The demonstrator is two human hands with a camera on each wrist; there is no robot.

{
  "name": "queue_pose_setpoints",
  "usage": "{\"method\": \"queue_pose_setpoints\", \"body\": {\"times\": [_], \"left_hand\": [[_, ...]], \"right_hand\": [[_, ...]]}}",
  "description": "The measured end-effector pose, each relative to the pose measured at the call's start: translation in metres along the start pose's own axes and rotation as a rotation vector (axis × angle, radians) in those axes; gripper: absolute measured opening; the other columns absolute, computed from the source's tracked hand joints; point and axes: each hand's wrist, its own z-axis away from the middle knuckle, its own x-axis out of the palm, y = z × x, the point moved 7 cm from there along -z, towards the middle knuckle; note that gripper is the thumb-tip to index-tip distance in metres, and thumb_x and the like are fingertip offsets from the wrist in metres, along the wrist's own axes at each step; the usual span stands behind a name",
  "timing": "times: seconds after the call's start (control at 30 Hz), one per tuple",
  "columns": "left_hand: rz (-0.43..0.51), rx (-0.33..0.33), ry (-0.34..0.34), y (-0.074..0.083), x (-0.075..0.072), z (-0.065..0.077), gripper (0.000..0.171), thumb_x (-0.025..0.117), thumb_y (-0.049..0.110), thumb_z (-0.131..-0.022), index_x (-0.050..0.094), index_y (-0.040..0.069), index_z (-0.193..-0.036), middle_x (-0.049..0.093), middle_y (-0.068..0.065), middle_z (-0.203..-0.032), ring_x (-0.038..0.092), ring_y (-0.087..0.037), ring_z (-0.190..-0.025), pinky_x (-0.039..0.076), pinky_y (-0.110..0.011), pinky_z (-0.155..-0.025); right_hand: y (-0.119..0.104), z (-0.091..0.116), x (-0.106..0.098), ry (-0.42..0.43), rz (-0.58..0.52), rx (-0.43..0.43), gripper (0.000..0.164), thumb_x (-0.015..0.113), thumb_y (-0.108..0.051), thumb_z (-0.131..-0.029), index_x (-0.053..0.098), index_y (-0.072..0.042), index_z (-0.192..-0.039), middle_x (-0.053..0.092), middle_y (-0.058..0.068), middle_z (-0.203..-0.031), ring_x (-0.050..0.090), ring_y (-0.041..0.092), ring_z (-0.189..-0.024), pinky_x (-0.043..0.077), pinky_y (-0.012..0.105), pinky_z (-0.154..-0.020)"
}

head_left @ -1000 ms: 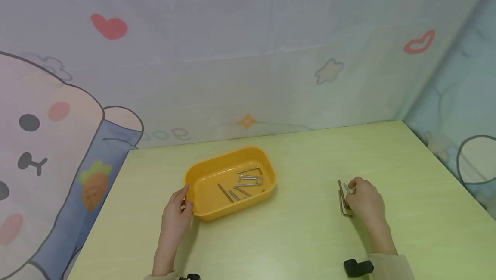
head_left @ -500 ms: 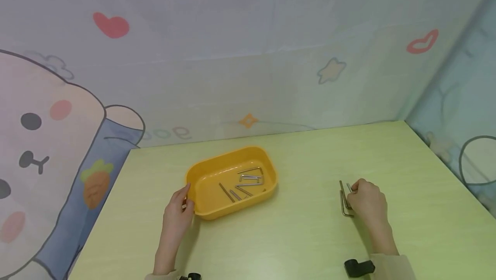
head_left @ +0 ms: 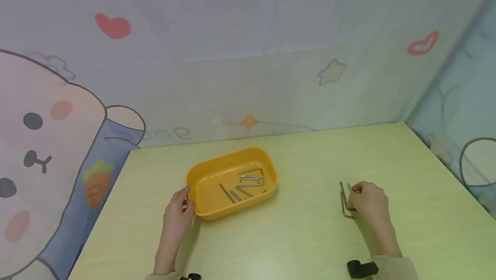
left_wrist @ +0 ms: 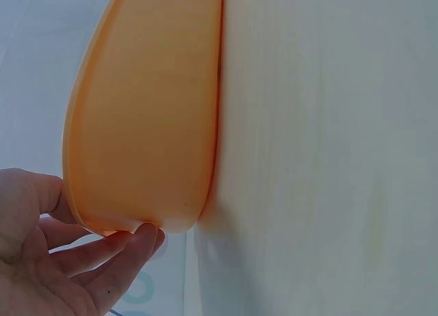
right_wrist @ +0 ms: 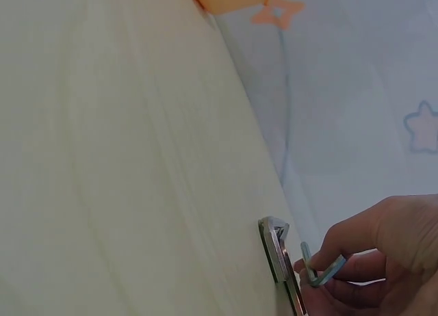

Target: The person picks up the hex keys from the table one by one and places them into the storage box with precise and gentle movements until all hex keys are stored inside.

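Tray [head_left: 208, 190], end gripped by left hand [head_left: 178, 213], L-keys [head_left: 249, 185] inside, right hand [head_left: 370, 202] pinching one key [right_wrist: 330, 273], two more keys [head_left: 342, 204] alongside

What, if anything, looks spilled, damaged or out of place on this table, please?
Nothing looks spilled or damaged. The yellow tray sits askew on the table, not square to its back edge, with hex keys lying jumbled inside. Unlike these, two other hex keys lie outside, to the right.

R grip [head_left: 370, 203] w/ key [right_wrist: 331, 271] moved rt.
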Motion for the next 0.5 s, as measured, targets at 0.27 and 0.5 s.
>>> {"method": "queue_pose_setpoints", "body": {"times": [0.27, 0.5], "left_hand": [[0.013, -0.004, 0.002, -0.0040, 0.0012, -0.0022, 0.048, 0.043, 0.004, -0.095, 0.044, 0.000, -0.142, 0.048, -0.023, -0.141, 0.059, -0.034, -0.110, 0.056, -0.043, -0.091], [0.022, 0.000, 0.015, -0.0032, 0.0003, -0.0032, 0.047, 0.044, 0.004, -0.094, 0.045, -0.001, -0.141, 0.049, -0.021, -0.140, 0.060, -0.033, -0.109, 0.055, -0.043, -0.091]], "right_hand": [[-0.0003, -0.0020, 0.0037, -0.036, -0.066, -0.007, 0.032, 0.049, -0.012, -0.086, 0.066, 0.006, -0.107, 0.066, 0.013, -0.086, 0.050, 0.021, -0.068, 0.035, 0.027, -0.053], [-0.0097, -0.0010, 0.0056, -0.033, -0.086, -0.026, 0.030, 0.051, -0.012, -0.086, 0.065, 0.006, -0.106, 0.066, 0.011, -0.084, 0.051, 0.017, -0.066, 0.036, 0.026, -0.055]]}}
